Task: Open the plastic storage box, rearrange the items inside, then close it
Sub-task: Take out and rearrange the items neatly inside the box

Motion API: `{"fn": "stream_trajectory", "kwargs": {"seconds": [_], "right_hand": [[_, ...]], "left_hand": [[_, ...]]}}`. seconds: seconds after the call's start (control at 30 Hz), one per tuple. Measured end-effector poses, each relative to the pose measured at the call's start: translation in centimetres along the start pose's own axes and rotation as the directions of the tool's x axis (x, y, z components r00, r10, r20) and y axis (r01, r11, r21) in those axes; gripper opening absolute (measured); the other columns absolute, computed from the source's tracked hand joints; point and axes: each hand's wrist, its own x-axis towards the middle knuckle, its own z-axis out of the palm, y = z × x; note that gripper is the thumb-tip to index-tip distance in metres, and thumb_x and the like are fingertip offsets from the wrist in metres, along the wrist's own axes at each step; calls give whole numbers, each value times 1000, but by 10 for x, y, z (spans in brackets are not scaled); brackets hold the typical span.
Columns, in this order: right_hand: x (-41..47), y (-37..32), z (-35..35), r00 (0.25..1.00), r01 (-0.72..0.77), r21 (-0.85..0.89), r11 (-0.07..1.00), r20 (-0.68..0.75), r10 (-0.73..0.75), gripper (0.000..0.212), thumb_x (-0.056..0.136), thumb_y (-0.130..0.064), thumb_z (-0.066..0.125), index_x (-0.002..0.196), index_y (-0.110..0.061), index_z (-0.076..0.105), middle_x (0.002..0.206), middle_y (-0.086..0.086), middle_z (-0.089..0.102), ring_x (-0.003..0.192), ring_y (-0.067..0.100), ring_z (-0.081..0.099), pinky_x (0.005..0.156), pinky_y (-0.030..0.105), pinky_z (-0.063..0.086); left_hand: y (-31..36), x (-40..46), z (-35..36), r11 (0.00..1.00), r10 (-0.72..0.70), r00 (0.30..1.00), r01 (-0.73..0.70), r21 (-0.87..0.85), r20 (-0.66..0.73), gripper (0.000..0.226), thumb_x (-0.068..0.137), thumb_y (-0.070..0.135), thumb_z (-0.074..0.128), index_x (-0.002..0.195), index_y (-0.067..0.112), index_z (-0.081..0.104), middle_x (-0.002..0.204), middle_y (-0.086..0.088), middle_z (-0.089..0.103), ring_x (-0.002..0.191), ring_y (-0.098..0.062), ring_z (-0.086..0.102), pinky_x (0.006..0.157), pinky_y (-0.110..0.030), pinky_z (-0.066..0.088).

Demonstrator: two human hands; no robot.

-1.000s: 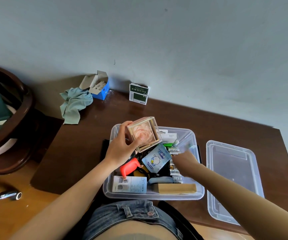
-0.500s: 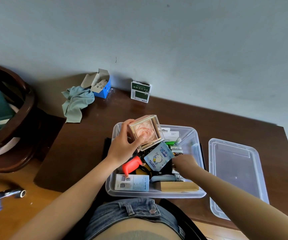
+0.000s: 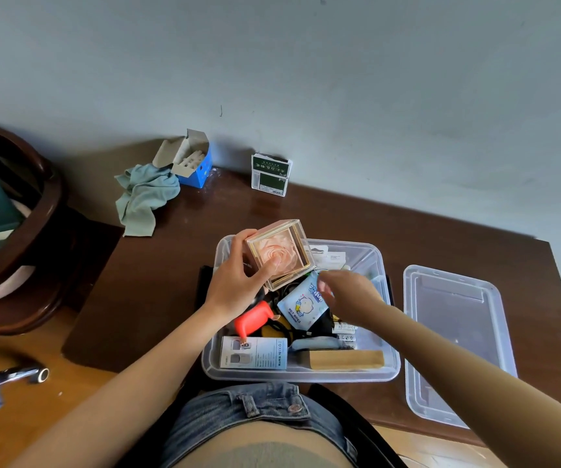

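Your left hand [image 3: 235, 285] grasps the clear rose cube [image 3: 280, 254] over the transparent plastic box's [image 3: 301, 374] far-left corner; your relaxed right hand [image 3: 348, 293] hovers nearer the blue wipes packet [image 3: 302, 307].

Clear plastic storage box [image 3: 301, 374] open, full, lid [image 3: 454, 346] lying just right

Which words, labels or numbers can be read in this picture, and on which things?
"WET WIPES": on the blue-and-white packet inside the storage box.
White carton in the box: print too small.
Green-and-white box by the wall: print blurred, unreadable.
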Motion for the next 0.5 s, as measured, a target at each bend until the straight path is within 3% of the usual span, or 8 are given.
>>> {"fn": "stream_trajectory", "kwargs": {"seconds": [0.1, 0.17, 0.23, 0.37, 0.5], "right_hand": [[11, -15, 0, 978, 206, 22, 978, 37, -206, 43, 90, -11, 50, 131, -24, 51, 134, -1, 53, 123, 17, 46, 90, 31, 45], [19, -24, 8, 941, 304, -129, 944, 195, -277, 71, 82, -4, 55, 146, -25, 31, 152, 3, 31, 139, 23, 28, 109, 39, 32], [25, -28, 15, 916, 367, -327, 871, 290, -277, 87, 80, -8, 63, 151, -26, 16, 158, 6, 16, 145, 27, 13, 116, 42, 18], [33, -33, 13, 929, 367, -477, 799, 229, -290, 68, 82, -9, 62, 143, -25, 36, 153, 6, 29, 140, 28, 27, 111, 39, 25], [31, -29, 2, 935, 354, -348, 868, 153, -320, 46, 82, -5, 62, 127, -12, 53, 137, 8, 49, 121, 29, 48, 94, 33, 43]], "left_hand": [[1, 0, 1, 1000, -1, 1000, 1, -6, -5, 65, 78, 64, 54, 130, 28, 40, 104, 59, 31, 100, 28, 41, 67, 8, 35], [2, 0, 2, 1000, -3, 1000, 3, -7, -5, 66, 77, 65, 53, 131, 28, 40, 105, 59, 31, 101, 29, 41, 68, 8, 35], [2, 0, 1, 1000, -11, 1000, 11, -1, -6, 67, 77, 66, 53, 131, 29, 39, 105, 60, 30, 101, 29, 40, 70, 8, 34], [2, 1, 0, 1000, -23, 1000, 23, 8, -10, 65, 76, 68, 54, 129, 35, 38, 108, 56, 30, 105, 26, 39, 72, 8, 33], [4, 0, -1, 1000, -31, 1000, 31, 5, -5, 67, 76, 69, 53, 130, 33, 38, 105, 56, 29, 105, 26, 39, 72, 8, 34]]}}
